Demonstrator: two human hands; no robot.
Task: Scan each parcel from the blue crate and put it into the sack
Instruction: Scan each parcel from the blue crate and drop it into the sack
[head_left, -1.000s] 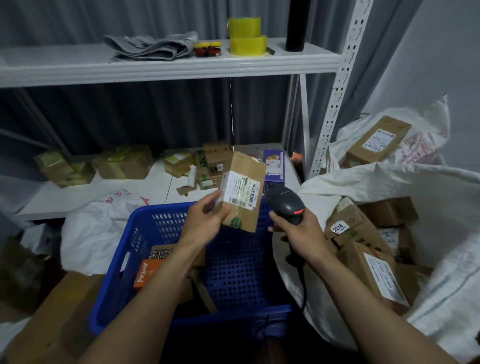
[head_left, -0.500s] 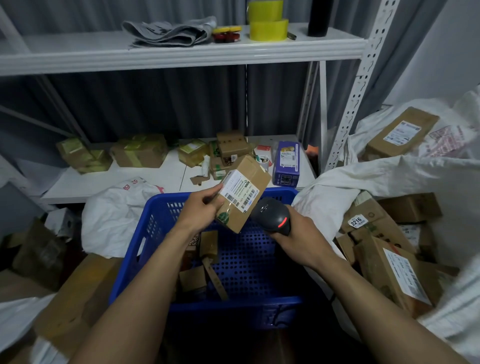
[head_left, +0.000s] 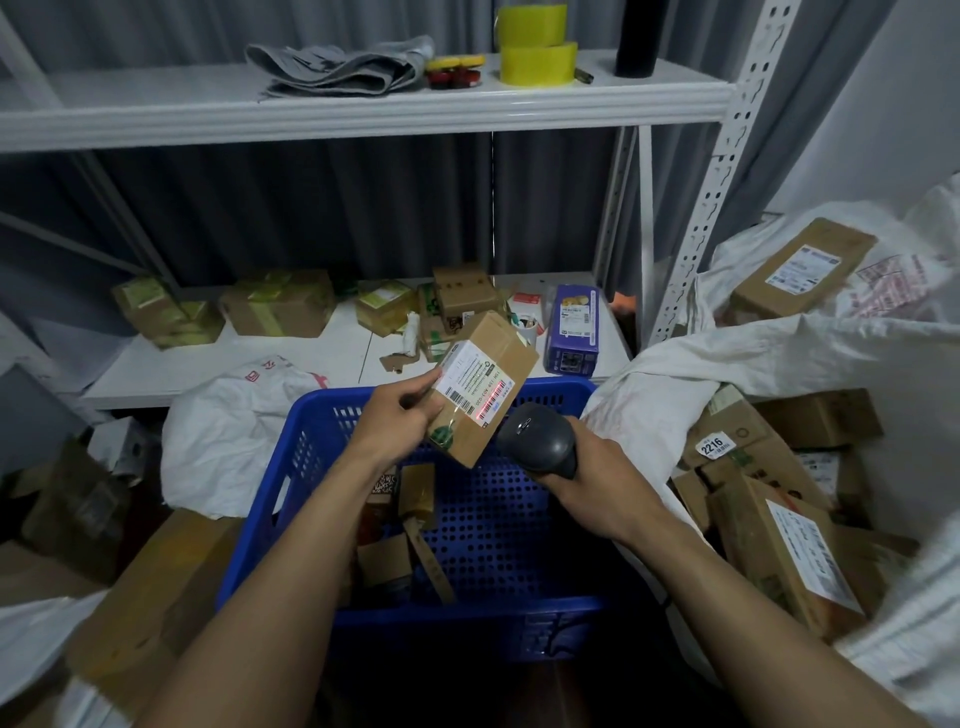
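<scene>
My left hand (head_left: 400, 415) grips a small cardboard parcel (head_left: 506, 364) above the blue crate (head_left: 498, 525), its white barcode label facing me and tilted to the right. A red scan line lies across the label's barcode. My right hand (head_left: 592, 473) holds the black barcode scanner (head_left: 540, 439) just below the parcel's right corner, its head pointing at the label. A few small cardboard parcels (head_left: 415, 493) lie in the crate's left half. The white sack (head_left: 779, 353) stands open at the right with several labelled boxes (head_left: 779, 540) inside.
A white shelf (head_left: 332, 358) behind the crate carries several boxes and a purple carton (head_left: 574, 327). The upper shelf (head_left: 363, 109) bears yellow tape rolls and a folded cloth. Another white bag (head_left: 234, 431) lies left of the crate; a brown carton (head_left: 171, 582) is lower left.
My left hand tilted the parcel's label further to the right and lowered it. The scanner turned up toward the label, and the red scan line now falls on the barcode.
</scene>
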